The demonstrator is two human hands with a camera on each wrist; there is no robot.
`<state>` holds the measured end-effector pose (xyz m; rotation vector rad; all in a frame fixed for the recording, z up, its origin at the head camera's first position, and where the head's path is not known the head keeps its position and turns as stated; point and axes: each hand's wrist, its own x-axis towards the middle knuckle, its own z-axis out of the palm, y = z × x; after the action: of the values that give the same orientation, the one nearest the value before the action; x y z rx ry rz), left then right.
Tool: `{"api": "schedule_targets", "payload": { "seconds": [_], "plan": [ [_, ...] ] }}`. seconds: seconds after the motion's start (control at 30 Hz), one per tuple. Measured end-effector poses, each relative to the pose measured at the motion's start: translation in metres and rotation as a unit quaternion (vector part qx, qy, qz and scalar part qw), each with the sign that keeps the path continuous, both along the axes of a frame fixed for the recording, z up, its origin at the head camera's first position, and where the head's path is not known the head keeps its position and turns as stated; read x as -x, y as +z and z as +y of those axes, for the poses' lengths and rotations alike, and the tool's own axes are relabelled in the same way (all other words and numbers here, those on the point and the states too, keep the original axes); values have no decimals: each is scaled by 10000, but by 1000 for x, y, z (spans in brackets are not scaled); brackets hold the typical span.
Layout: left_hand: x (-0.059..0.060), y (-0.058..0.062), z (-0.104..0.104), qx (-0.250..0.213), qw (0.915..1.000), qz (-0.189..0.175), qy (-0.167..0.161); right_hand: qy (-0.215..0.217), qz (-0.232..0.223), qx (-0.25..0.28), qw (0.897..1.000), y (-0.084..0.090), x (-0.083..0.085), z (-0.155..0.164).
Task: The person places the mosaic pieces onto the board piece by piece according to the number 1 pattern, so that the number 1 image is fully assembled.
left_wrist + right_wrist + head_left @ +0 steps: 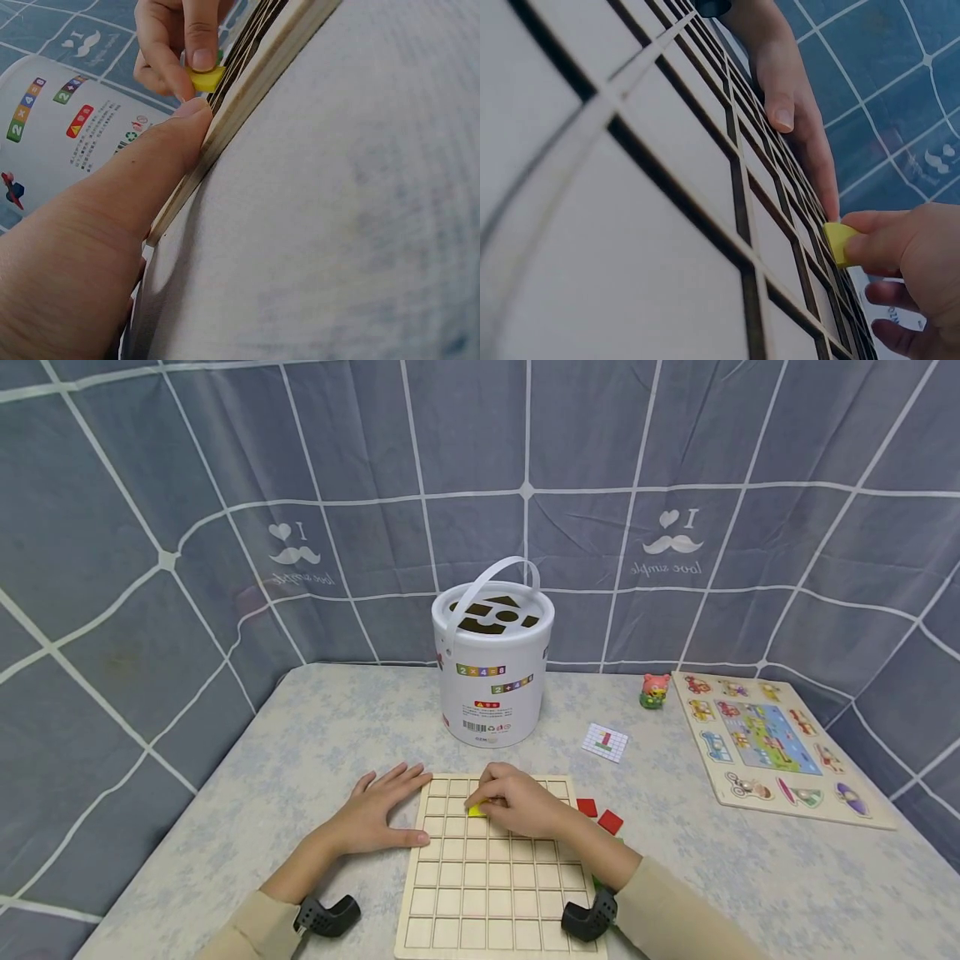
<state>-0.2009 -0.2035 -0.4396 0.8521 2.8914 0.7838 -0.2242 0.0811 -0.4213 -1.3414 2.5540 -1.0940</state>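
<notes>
Two hands on my pale floral table (285, 752), grey grid curtain (150, 527) behind: right hand (525, 806) pinches a small yellow square tile (477, 810) over the wooden grid board (491, 893); left hand (378, 814) lies flat, bracing it.

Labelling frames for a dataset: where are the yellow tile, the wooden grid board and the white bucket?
yellow tile (205, 79), left wrist view, its top face.
wooden grid board (487, 893), head view, bare middle cells.
white bucket (491, 693), head view, front wall.

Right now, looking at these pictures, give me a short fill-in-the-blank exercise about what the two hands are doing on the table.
1. The right hand pinches a small ____ tile over the wooden grid board.
2. The left hand rests flat against the board's ____ edge.
3. Behind the board stands a white ____ with a handle.
4. Two ____ tiles lie on the table right of the board.

Missing words: yellow; left; bucket; red
</notes>
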Motion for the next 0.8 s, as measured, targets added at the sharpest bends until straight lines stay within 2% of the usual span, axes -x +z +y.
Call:
{"api": "schedule_targets", "payload": {
  "seconds": [0.5, 0.8],
  "plan": [
    [0, -2, 0, -32, 10000, 45, 31, -154, 470, -248, 9985, -6, -1, 0],
    [0, -1, 1, -56, 10000, -18, 21, -192, 344, -197, 9990, -6, -2, 0]
  ]
}}
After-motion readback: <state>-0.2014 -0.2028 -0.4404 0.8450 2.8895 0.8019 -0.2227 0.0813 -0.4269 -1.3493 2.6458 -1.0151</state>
